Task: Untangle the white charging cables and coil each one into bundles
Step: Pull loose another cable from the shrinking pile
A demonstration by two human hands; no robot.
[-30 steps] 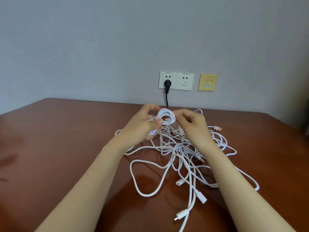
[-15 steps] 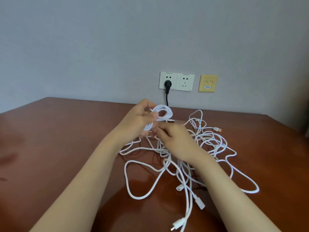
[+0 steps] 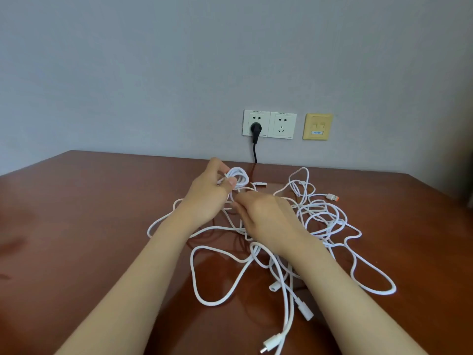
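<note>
Several white charging cables (image 3: 320, 204) lie tangled on our reddish-brown table (image 3: 89, 226). Our left hand (image 3: 208, 198) pinches a small coil (image 3: 238, 176) of cable between thumb and fingers at the tangle's far side. Our right hand (image 3: 263, 216) sits just beside it, fingers curled; whether it grasps a strand, we cannot tell.

One view is given, taken from head height at the near side of the bench (image 3: 89, 213). It is aimed forward and somewhat down toward the wall socket (image 3: 269, 123), which is set above centre. Below the socket, the left hand (image 3: 211, 198), right hand (image 3: 267, 216) and white cables (image 3: 323, 204) are seen close.
</note>
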